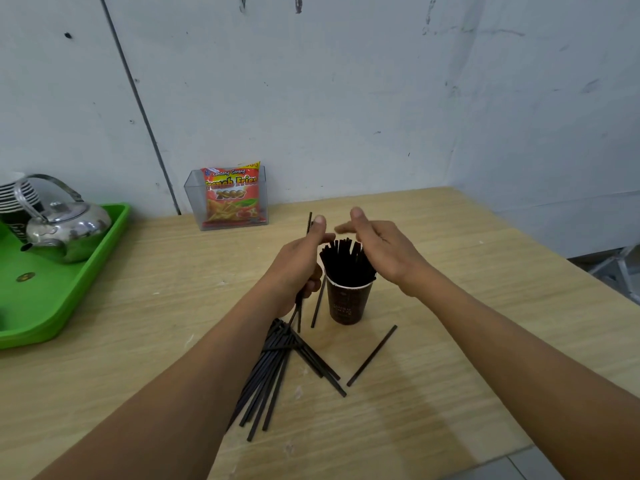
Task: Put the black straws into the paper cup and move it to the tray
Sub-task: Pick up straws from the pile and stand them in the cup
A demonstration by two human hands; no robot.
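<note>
Behind everything, the pale grey painted wall (pixel 346 98) is scuffed and chipped. Below it your table (pixel 450 341) has a light wood-grain laminate top with a few white flecks.

At its left edge sits the green plastic tray (pixel 114 237), glossy with a raised rim. It carries a dented, mirror-bright metal kettle (pixel 69 233) with a hoop handle. A stack of white dishes (pixel 14 195) is partly hidden behind that.

Against the wall stands a clear acrylic holder (pixel 194 202) with a red snack pack (pixel 232 199) inside, printed "Kentang Goreng" and "French Fries".

Your left hand (pixel 298 261) is curled round a few thin black straws, which stick out above and below the fist, just left of the cup. Your right hand (pixel 381 247) is flat with straight fingers and holds nothing. Its palm lies against the right side of the straw tops.

The paper cup (pixel 348 304) stands upright mid-table, well apart from the tray. It is dark brown with a white rolled rim and pale lettering too small to read. It is packed with black straws (pixel 346 261) fanning out of the top.

A loose pile of straws (pixel 273 372) lies crisscrossed on the table near you, partly under your left forearm. A single straw (pixel 372 355) lies apart, to its right.
</note>
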